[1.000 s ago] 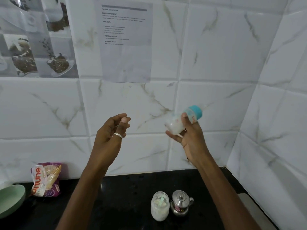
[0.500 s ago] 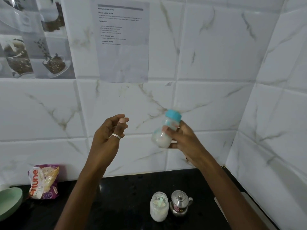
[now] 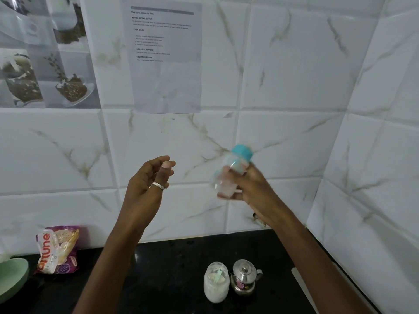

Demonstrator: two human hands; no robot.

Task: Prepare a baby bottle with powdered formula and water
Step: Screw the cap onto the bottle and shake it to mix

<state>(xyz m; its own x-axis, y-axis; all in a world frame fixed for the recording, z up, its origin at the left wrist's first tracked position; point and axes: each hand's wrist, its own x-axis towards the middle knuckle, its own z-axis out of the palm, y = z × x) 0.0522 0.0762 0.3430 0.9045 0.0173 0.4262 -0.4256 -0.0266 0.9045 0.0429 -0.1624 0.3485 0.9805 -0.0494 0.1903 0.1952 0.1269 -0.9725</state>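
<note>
Compared with one second ago, the baby bottle (image 3: 231,175) is no longer almost sideways. Now it stands more upright, leaning so that its blue cap (image 3: 242,152) points to the upper right. Since half a second ago it has gone only slightly to the right. The bottle is blurred, with white content in its lower part. It is in the air right of the frame's centre, in front of the tiled wall (image 3: 294,143). The right hand (image 3: 251,189) holds it with the fingers curled around its body. The left hand (image 3: 147,189) has kept almost the same place, left of centre. Its fingers are loosely bent with the thumb near the tips, and it holds nothing. It wears a ring (image 3: 158,186).

The two hands are apart, with only wall behind the gap. The bottle is high above the black bench (image 3: 170,279). On the right the side wall meets the back wall, near the right forearm, and the bench ends there at a pale edge.

There are one bottle and two hands. At the lower centre stand one jar of white powder (image 3: 216,282) with a scoop inside and, just beside it, one small steel pot (image 3: 244,277). At the lower left are one packet (image 3: 57,249) against the wall and one green bowl (image 3: 12,275), cut by the frame's edge. One printed sheet (image 3: 166,57) hangs at the upper centre.
</note>
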